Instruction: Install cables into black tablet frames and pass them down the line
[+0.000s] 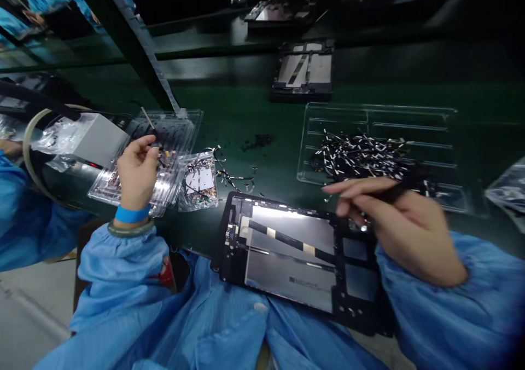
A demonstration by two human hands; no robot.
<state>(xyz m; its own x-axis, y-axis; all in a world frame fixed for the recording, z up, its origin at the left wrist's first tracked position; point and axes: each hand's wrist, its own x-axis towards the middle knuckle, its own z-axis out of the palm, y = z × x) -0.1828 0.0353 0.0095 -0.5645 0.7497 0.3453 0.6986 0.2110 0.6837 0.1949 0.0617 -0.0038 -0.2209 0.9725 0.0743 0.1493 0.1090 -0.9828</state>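
My left hand (138, 168), with a blue band at the wrist, is raised over the stacked clear plastic trays (164, 195) at left. Its thumb and index finger are pinched together, and what lies between them is too small to make out. My right hand (404, 225) hovers at the upper right end of an opened tablet (287, 293), fingers drawn together; a dark slim shape shows by the knuckles, not clear enough to name. The tablet lies tilted at the table's front edge, its inside facing up, with a dark ribbon cable (283, 238) running across a silvery panel.
A clear tray (414, 115) at right holds a heap of small black-and-white strips (361, 156). Next to the left trays lies a plastic bag of small parts (199, 181), with loose cables beside it. Another opened device (303, 71) sits farther back. A white box (98, 137) and a co-worker's sleeve (28, 211) are at left.
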